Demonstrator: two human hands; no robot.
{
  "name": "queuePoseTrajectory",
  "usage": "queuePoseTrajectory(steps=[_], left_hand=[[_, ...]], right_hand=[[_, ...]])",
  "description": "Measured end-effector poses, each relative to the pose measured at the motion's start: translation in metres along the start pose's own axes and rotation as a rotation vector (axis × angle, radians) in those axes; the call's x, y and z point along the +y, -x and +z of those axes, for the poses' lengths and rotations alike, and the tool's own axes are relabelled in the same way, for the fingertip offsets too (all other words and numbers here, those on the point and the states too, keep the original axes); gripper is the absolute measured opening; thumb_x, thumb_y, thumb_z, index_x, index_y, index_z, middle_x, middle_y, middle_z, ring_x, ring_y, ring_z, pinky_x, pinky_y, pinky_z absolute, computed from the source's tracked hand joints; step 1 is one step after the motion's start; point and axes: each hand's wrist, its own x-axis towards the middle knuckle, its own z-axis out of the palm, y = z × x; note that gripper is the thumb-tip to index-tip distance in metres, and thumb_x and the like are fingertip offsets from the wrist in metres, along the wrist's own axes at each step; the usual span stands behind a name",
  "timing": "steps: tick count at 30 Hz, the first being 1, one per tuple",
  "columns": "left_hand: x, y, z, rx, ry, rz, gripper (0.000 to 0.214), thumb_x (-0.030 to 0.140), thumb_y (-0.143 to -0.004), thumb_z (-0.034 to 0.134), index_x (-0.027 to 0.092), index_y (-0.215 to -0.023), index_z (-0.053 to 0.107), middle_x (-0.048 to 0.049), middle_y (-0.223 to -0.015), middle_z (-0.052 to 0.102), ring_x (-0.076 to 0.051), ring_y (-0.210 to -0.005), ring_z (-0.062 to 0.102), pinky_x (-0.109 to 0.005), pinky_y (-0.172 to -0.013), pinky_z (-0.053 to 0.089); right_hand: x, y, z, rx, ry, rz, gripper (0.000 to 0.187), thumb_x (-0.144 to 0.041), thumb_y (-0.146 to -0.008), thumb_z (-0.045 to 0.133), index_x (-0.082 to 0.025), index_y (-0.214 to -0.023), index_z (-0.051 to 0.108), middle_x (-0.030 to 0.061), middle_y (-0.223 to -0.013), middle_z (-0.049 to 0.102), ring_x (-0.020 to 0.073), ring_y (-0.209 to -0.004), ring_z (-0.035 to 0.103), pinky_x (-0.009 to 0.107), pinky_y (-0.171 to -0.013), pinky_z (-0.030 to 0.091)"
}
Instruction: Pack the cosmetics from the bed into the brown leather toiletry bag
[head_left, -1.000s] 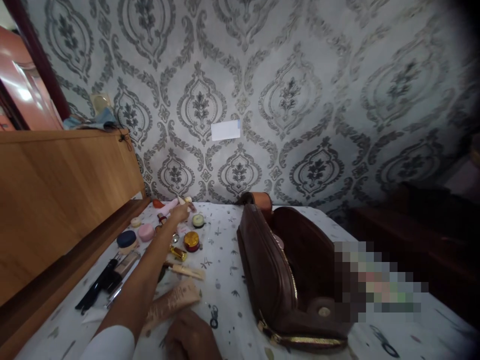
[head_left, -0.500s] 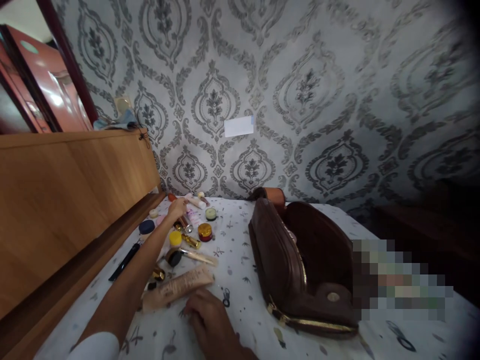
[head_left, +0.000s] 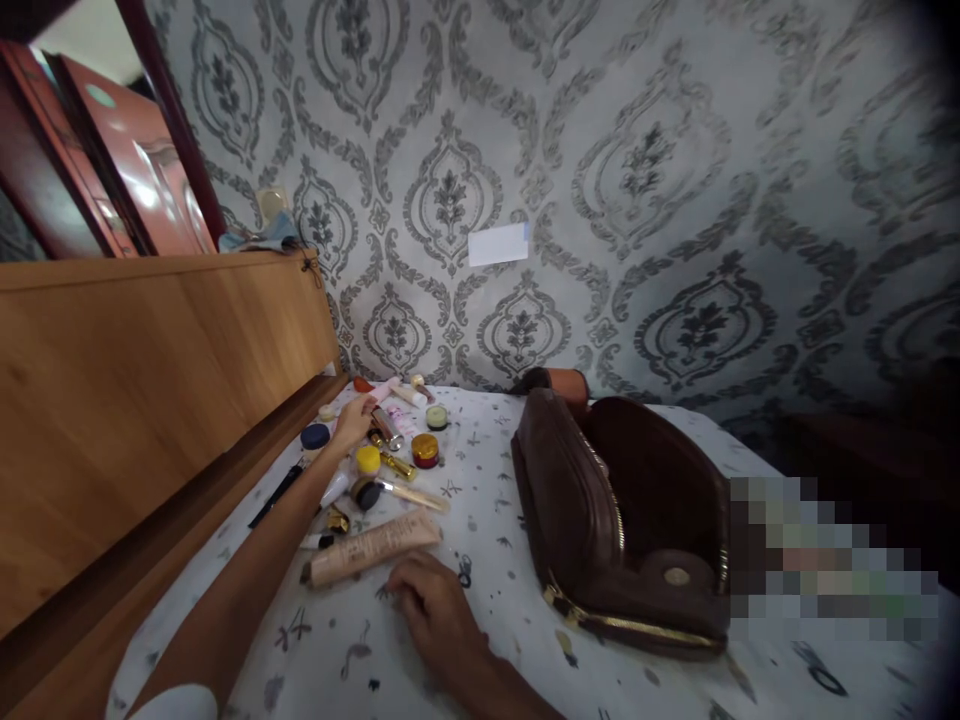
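At the far left of the cosmetics, my left hand (head_left: pixel 354 422) has its fingers closed on the near end of a slim pink tube (head_left: pixel 386 388). A clear bottle (head_left: pixel 388 430) lies just to its right. My right hand (head_left: pixel 435 605) rests low on the sheet, fingers curled, with nothing visible in them. Just beyond it lies a beige squeeze tube (head_left: pixel 375 548). Between the hands are a makeup brush (head_left: pixel 416 496), a yellow-lidded jar (head_left: pixel 367 460), a black-capped jar (head_left: pixel 365 493), a gold tube (head_left: pixel 398 465) and a red jar with a gold lid (head_left: pixel 425 450).
An open brown leather bag (head_left: pixel 562 500) with a gold zipper stands on the right of the patterned sheet (head_left: pixel 480 500). Behind it sits an orange-brown roll-like object (head_left: pixel 568 388). A wooden board (head_left: pixel 165 370) borders the left side; patterned wallpaper (head_left: pixel 525 150) covers the back wall.
The view has swung slightly left, so things sit farther right. More of the pink tube shows at my left hand. My right hand stays curled beside the beige squeeze tube.
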Motion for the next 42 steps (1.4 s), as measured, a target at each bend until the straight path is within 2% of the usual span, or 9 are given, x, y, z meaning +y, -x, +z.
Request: queuePoseTrajectory(steps=[4, 8, 12, 15, 18, 24, 30, 34, 42], left_hand=[[-0.007, 0.014, -0.013, 0.068, 0.068, -0.007, 0.024, 0.034, -0.094, 0.059, 0.014, -0.106, 0.065, -0.0066, -0.106, 0.069, -0.020, -0.098, 0.066, -0.042, -0.089, 0.053], [-0.010, 0.037, -0.023, 0.053, 0.087, -0.009, 0.022, 0.026, -0.092, 0.052, 0.013, -0.102, 0.067, -0.0059, -0.097, 0.071, -0.019, -0.091, 0.067, -0.035, -0.082, 0.054], [-0.002, 0.062, -0.027, -0.049, 0.075, 0.051, 0.029, 0.031, -0.090, 0.048, 0.015, -0.104, 0.069, -0.0063, -0.101, 0.072, -0.020, -0.094, 0.066, -0.031, -0.085, 0.052], [0.008, 0.079, -0.028, -0.156, 0.029, 0.100, 0.033, 0.040, -0.085, 0.057, 0.018, -0.107, 0.068, -0.0059, -0.105, 0.072, -0.022, -0.098, 0.065, -0.031, -0.088, 0.050], [0.015, 0.090, -0.029, -0.229, -0.051, 0.100, 0.036, 0.036, -0.079, 0.064, 0.020, -0.110, 0.068, -0.0054, -0.104, 0.072, -0.024, -0.095, 0.065, -0.033, -0.086, 0.050], [0.027, 0.091, -0.029, -0.282, -0.196, 0.096, 0.034, 0.024, -0.077, 0.062, 0.020, -0.110, 0.068, -0.0055, -0.099, 0.072, -0.025, -0.092, 0.065, -0.034, -0.085, 0.050], [0.044, 0.084, -0.020, -0.331, -0.284, 0.162, 0.035, 0.014, -0.075, 0.062, 0.024, -0.107, 0.071, -0.0072, -0.114, 0.069, -0.027, -0.112, 0.060, -0.034, -0.100, 0.043], [0.050, 0.081, -0.013, -0.394, -0.305, 0.178, 0.024, 0.011, -0.069, 0.065, 0.023, -0.089, 0.072, -0.0074, -0.100, 0.071, -0.027, -0.105, 0.063, -0.034, -0.097, 0.044], [0.045, 0.074, -0.009, -0.430, -0.333, 0.239, 0.026, 0.011, -0.068, 0.063, 0.024, -0.090, 0.070, -0.0072, -0.099, 0.074, -0.028, -0.099, 0.066, -0.033, -0.087, 0.047]], right_hand=[[0.000, -0.001, -0.001, -0.003, 0.009, -0.033, 0.027, 0.000, -0.073, 0.045, -0.018, -0.077, 0.064, 0.0037, -0.077, 0.065, 0.0181, -0.078, 0.061, 0.027, -0.073, 0.045], [0.000, -0.001, -0.001, -0.005, 0.022, -0.035, 0.027, 0.000, -0.073, 0.045, -0.018, -0.077, 0.064, 0.0035, -0.078, 0.065, 0.0180, -0.077, 0.061, 0.027, -0.072, 0.045], [-0.001, -0.001, -0.001, -0.010, 0.023, -0.022, 0.027, 0.000, -0.073, 0.045, -0.019, -0.078, 0.064, 0.0035, -0.078, 0.065, 0.0189, -0.080, 0.061, 0.028, -0.074, 0.046], [-0.001, -0.001, -0.002, -0.020, 0.017, -0.023, 0.028, 0.000, -0.073, 0.044, -0.019, -0.077, 0.064, 0.0034, -0.078, 0.065, 0.0190, -0.079, 0.061, 0.028, -0.074, 0.046], [-0.002, -0.001, -0.002, -0.031, 0.023, -0.018, 0.026, -0.001, -0.074, 0.045, -0.018, -0.078, 0.064, 0.0036, -0.078, 0.065, 0.0191, -0.079, 0.061, 0.028, -0.074, 0.046], [-0.004, -0.001, -0.003, -0.029, 0.024, -0.010, 0.027, 0.000, -0.072, 0.045, -0.019, -0.077, 0.064, 0.0023, -0.076, 0.063, 0.0183, -0.078, 0.060, 0.028, -0.075, 0.045], [-0.005, -0.001, -0.001, -0.011, 0.038, -0.015, 0.027, 0.000, -0.073, 0.046, -0.019, -0.078, 0.066, 0.0026, -0.078, 0.065, 0.0178, -0.079, 0.061, 0.028, -0.078, 0.047], [-0.008, 0.002, 0.001, 0.011, 0.078, -0.009, 0.028, 0.000, -0.072, 0.048, -0.020, -0.078, 0.067, 0.0024, -0.081, 0.069, 0.0178, -0.081, 0.063, 0.028, -0.080, 0.049], [-0.004, 0.001, 0.002, -0.032, 0.138, 0.012, 0.028, 0.001, -0.069, 0.051, -0.021, -0.078, 0.067, 0.0015, -0.087, 0.073, 0.0176, -0.089, 0.067, 0.027, -0.087, 0.050]])
